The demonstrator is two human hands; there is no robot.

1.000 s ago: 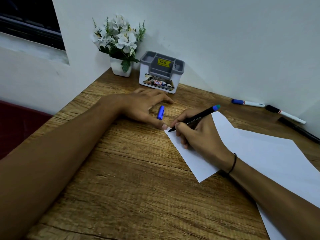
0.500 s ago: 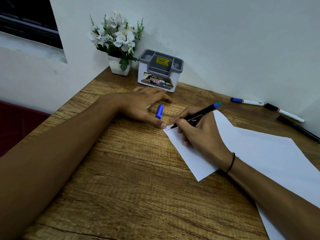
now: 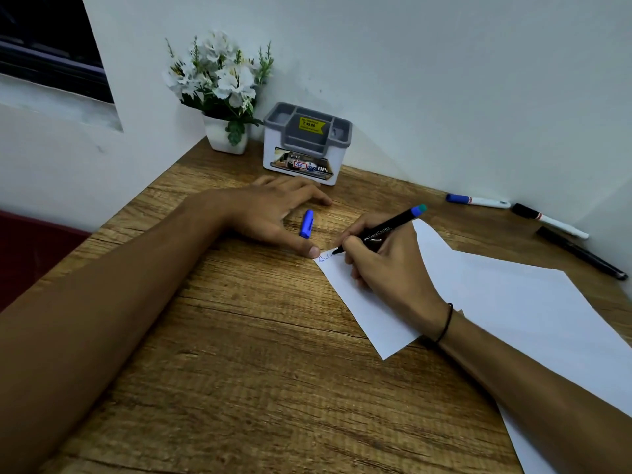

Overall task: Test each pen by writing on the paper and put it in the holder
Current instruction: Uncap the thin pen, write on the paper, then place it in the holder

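Note:
My right hand [image 3: 386, 265] grips a black pen with a blue end [image 3: 390, 227], its tip touching the near-left corner of the white paper [image 3: 513, 302], where a short blue scribble shows. My left hand [image 3: 270, 210] lies flat on the desk with fingers spread, its thumb tip pressing the paper's corner. The pen's blue cap [image 3: 306, 224] lies on the wood between thumb and fingers. The grey-and-white pen holder [image 3: 306, 145] stands against the wall behind my left hand.
Against the right wall lie a blue-capped white marker [image 3: 477, 200], a black-capped white marker [image 3: 549, 220] and a black pen [image 3: 581, 253]. A white pot of white flowers [image 3: 222, 94] stands left of the holder. The wooden desk [image 3: 256, 371] ends at the left.
The pen tip has travelled rightward along the paper's corner, leaving a blue scribble that was not there one second ago. My left hand has stayed in place.

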